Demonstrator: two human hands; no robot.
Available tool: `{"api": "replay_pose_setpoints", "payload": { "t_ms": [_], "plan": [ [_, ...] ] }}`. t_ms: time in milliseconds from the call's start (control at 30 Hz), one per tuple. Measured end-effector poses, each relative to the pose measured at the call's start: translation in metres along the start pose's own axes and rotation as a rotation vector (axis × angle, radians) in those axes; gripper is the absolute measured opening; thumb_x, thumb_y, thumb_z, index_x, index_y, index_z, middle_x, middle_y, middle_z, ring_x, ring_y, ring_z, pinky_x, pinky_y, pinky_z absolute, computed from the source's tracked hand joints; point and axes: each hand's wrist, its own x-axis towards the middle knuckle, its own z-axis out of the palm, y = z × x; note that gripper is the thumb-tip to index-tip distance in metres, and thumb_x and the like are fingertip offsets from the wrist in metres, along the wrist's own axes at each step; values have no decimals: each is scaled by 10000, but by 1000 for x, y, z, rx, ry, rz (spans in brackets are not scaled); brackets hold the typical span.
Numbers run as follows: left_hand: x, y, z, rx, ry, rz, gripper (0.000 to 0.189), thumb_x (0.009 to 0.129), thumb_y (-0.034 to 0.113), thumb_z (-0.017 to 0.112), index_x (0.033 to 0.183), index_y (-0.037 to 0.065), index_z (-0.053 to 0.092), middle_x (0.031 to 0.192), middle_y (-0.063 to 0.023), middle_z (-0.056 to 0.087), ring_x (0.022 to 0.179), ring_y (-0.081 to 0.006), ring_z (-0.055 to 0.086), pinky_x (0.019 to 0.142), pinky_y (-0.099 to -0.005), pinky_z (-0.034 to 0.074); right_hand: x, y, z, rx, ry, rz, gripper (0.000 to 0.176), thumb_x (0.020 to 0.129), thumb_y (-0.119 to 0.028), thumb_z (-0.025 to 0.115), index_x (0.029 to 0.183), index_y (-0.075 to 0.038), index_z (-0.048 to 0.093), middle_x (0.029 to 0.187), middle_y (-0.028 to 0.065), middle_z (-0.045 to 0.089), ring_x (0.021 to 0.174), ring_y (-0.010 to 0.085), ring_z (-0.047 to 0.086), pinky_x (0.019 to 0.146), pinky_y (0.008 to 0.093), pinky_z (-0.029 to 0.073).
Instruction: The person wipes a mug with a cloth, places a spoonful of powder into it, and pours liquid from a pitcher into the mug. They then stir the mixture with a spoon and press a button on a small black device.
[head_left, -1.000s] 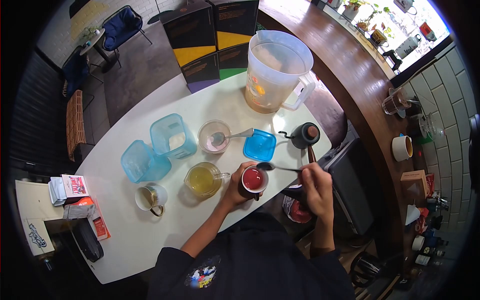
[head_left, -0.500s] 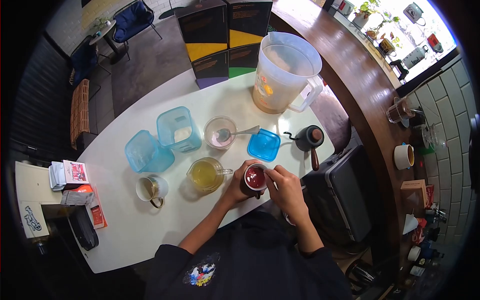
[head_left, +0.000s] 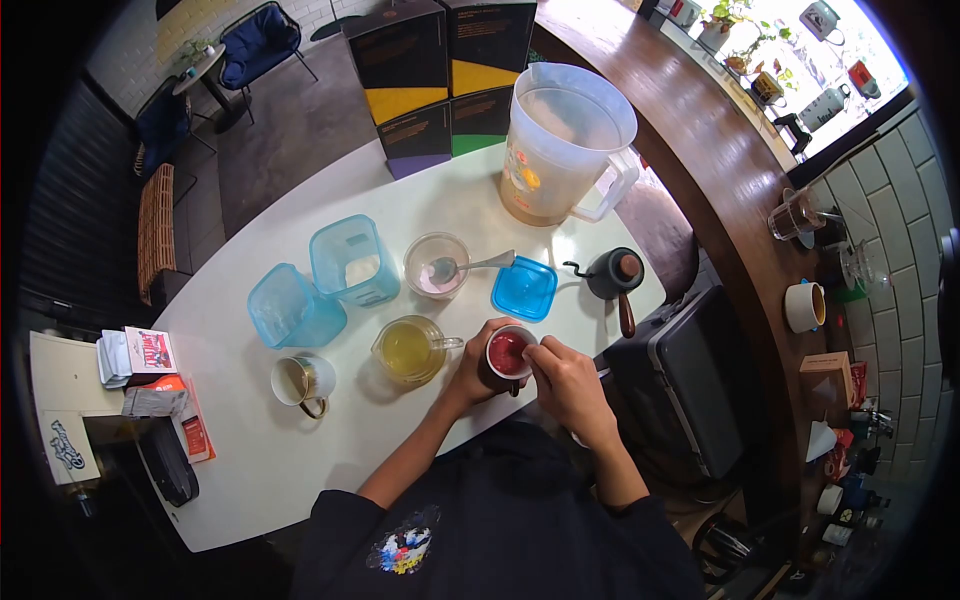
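A mug (head_left: 508, 352) with red liquid in it stands close in front of me at the table's near edge. My left hand (head_left: 478, 372) is wrapped round its left side. At the mug's right rim, my right hand (head_left: 568, 375) is closed in a pinch, fingertips over the liquid; whatever it pinches is hidden. Left of the mug sits a glass pitcher (head_left: 410, 352) of yellow-green liquid. Beyond it is a clear plastic cup (head_left: 432, 250) with pinkish white contents and a metal spoon (head_left: 490, 262) resting in it. A blue lid (head_left: 525, 290) lies flat nearby.
Two light-blue plastic containers (head_left: 352, 240) and a white cup (head_left: 300, 382) stand on the left. A large plastic jug (head_left: 565, 130) is at the back, a dark gooseneck kettle (head_left: 612, 275) to the right. Black boxes (head_left: 400, 60) stand behind the white table (head_left: 230, 450).
White flecks on the red liquid have mostly gone, and its surface looks more even. My right hand has shifted slightly at the mug's rim. The view has moved slightly.
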Motion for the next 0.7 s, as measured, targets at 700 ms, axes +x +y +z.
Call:
{"api": "replay_pose_setpoints", "payload": {
  "t_ms": [700],
  "plan": [
    [-1,-1,0,23,10,9,774,628,180,931,1281,72,528,1124,-108,680,1043,-240,676,901,-359,543,11,2,11,14,78,16,87,896,-12,629,978,9,651,849,161,599,756,381,634,670,452,502]
  ]
}}
